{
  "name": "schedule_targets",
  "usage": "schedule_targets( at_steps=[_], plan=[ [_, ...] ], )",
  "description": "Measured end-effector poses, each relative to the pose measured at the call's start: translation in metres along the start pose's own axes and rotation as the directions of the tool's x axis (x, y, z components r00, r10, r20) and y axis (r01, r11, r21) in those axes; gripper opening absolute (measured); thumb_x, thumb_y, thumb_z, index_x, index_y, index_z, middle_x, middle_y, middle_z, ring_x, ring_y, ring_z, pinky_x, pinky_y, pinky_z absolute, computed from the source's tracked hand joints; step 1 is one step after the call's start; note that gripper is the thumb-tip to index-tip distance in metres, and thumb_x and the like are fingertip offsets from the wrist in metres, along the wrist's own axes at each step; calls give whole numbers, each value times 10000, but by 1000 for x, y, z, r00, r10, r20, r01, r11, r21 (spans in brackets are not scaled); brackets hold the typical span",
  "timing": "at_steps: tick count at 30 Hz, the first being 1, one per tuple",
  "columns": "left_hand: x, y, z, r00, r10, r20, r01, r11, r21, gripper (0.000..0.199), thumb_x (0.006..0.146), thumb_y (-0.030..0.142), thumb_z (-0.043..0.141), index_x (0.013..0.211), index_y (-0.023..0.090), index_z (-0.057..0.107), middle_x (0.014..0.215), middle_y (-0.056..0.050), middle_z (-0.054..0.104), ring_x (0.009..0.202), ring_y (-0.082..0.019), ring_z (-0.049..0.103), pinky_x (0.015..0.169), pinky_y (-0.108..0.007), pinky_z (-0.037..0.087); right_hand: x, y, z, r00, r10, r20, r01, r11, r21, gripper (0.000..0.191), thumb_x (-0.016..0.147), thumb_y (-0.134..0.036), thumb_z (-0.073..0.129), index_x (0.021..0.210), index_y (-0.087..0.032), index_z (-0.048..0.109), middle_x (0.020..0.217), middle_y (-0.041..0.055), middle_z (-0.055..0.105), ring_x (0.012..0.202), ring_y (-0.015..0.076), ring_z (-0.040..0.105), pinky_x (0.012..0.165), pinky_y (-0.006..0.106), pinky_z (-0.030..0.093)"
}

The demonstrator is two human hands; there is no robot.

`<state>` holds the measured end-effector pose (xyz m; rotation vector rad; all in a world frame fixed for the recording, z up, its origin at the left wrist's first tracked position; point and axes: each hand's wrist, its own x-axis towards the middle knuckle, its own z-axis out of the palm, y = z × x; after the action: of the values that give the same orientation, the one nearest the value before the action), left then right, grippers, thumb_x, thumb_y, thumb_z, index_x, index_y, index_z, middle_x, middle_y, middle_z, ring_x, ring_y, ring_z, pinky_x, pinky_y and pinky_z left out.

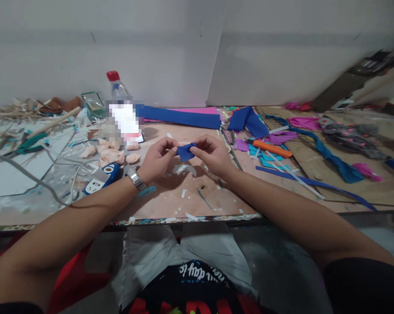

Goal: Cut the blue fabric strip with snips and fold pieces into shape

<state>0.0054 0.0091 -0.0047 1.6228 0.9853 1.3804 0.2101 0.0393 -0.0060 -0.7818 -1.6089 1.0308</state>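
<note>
- Blue piece sits between the two hands, its left side pinched by the left hand, its right side by the right hand.
- Below the grip, scraps dot the tabletop, whose front edge runs bodyward; an orange cutter lies rightward.
- Beyond the grip, leftward, stands a red-capped bottle, contents unclear.
</note>
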Motion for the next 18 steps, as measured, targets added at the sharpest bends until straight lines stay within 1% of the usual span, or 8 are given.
schedule_targets(
  at_steps=[4,7,12,15,18],
  plan=[
    [-2,0,2,999,-48,-5,47,998,-37,165,915,373,689,915,213,651,865,-37,634,832,-191,587,736,-312,497,0,1,1,1000,26,-7,-26,1000,12,420,743,-555,861,889,-208,676,856,21,717,771,164,661,763,329,568],
    [-1,-3,3,997,-80,10,81,993,-92,169,897,357,704,913,200,644,878,-23,627,813,-166,580,772,-302,492,0,1,1,999,37,-3,-37,999,7,421,740,-553,862,878,-209,664,834,15,706,760,163,650,749,327,562],
    [2,-9,1,987,-160,-17,153,965,-215,126,893,304,675,895,201,601,941,-14,633,813,-136,582,777,-270,484,3,3,-1,999,23,-33,-23,999,24,418,746,-559,852,853,-212,645,801,0,673,737,153,624,728,316,542],
    [2,-8,-1,991,-135,11,134,965,-225,100,904,299,654,919,208,616,1009,-27,649,875,-147,603,788,-270,493,4,5,-1,999,15,-48,-14,1000,17,428,739,-574,852,851,-215,647,803,4,677,741,158,625,727,319,541],
    [1,-6,-1,993,-106,44,113,973,-200,114,900,300,652,970,210,642,985,-25,641,881,-158,606,810,-287,509,3,5,0,999,15,-28,-15,1000,-13,417,751,-564,847,877,-211,663,822,12,695,755,164,637,732,321,542]
  ],
)
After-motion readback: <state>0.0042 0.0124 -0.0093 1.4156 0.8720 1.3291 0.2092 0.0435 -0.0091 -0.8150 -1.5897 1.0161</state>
